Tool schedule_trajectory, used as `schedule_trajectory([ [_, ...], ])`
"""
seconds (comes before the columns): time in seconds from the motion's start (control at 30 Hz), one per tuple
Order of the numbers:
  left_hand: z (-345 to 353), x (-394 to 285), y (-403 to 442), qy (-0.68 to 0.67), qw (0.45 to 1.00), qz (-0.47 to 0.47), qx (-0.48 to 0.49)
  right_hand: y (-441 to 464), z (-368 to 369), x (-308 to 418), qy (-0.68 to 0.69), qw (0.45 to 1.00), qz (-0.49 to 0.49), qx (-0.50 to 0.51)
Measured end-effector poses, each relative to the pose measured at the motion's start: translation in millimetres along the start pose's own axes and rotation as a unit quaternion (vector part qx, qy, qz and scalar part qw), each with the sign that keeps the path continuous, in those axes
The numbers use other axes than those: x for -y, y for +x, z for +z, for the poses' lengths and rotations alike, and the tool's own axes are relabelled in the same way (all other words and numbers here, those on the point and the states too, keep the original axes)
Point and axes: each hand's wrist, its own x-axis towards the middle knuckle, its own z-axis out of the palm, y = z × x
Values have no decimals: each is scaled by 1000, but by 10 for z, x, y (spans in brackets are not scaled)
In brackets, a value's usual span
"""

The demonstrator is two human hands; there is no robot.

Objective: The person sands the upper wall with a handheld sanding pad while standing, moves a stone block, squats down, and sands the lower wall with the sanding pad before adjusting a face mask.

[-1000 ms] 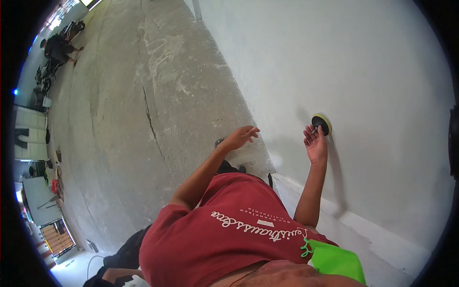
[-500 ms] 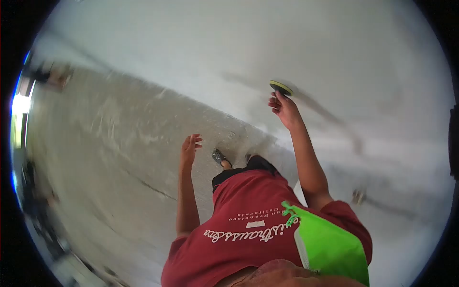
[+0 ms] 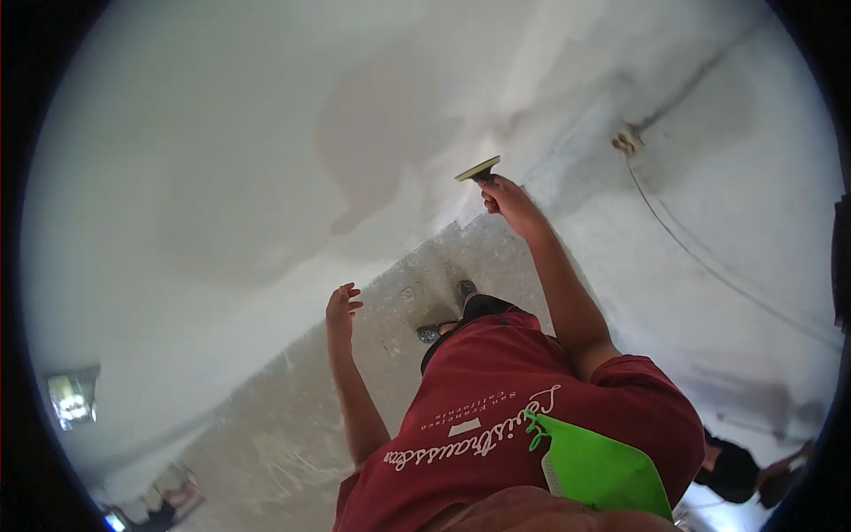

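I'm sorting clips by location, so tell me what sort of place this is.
Probably an indoor space being finished or renovated, judging by the bare, marked floor, the plain pale wall and the flat pad held in the right hand.

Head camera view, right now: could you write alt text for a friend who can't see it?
The wearer's right-hand grip holds a black-handled pad near a pale wall, while the left-hand grip is empty with fingers apart. Below are a white-lettered red T-shirt, a bright green cloth and a grey floor.
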Motion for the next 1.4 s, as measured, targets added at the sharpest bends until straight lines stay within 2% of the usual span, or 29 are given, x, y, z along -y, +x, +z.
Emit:
schedule_trajectory([
  [0.13, 445, -235, 49, 25, 998, 43, 49, -240, -531, -258, 63, 998, 28, -6],
  [0.17, 563, -250, -42, 25, 998, 44, 49, -303, -669, -352, 145, 988, 46, 3],
  [0.2, 820, -78, -137, 29, 997, 47, 44, -384, -942, -548, 234, 970, 63, 18],
  [0.27, 736, 115, -354, 36, 998, 49, 34, -398, -805, -545, 264, 962, 64, 18],
  [0.3, 883, 226, -464, 42, 998, 50, 23, -360, -959, -593, 301, 951, 69, 20],
  [0.47, 1092, 737, -1140, 14, 994, -86, -60, 291, -1017, -560, 270, 957, 70, 78],
  [0.53, 1112, 883, -1404, -14, 990, -115, -86, 380, -812, -501, 250, 960, 87, 88],
  [0.6, 1162, 1016, -1604, -66, 981, -151, -106, 381, -638, -366, 240, 961, 50, 127],
  [0.73, 1711, 796, -1769, -50, 982, -145, -110, 382, -844, -196, 321, 932, 64, 155],
  [0.87, 1581, 785, -1740, -55, 985, -104, -123, 482, -819, -192, 317, 935, 37, 158],
  [1.0, 1253, 835, -1667, -53, 985, -102, -127, 390, -748, 124, 241, 963, -33, 120],
  [1.03, 1179, 840, -1656, -44, 984, -108, -133, 421, -768, 213, 128, 987, -72, 71],
  [1.1, 1015, 892, -1655, -53, 985, -99, -134, 464, -845, 418, -70, 987, -144, -7],
  [1.13, 945, 920, -1658, -59, 985, -92, -136, 439, -841, 539, -159, 951, -258, -66],
  [1.2, 742, 1099, -1605, -63, 986, -94, -126, 337, -835, 781, -361, 899, -207, -136],
  [1.23, 659, 1146, -1573, -67, 985, -98, -122, 417, -853, 770, -364, 895, -212, -146],
  [1.3, 463, 1212, -1551, -52, 988, -86, -114, 682, -877, 620, -532, 804, -185, -194],
  [1.4, 122, 1317, -1453, -38, 991, -72, -109, 764, -872, 724, -579, 770, -185, -195],
])
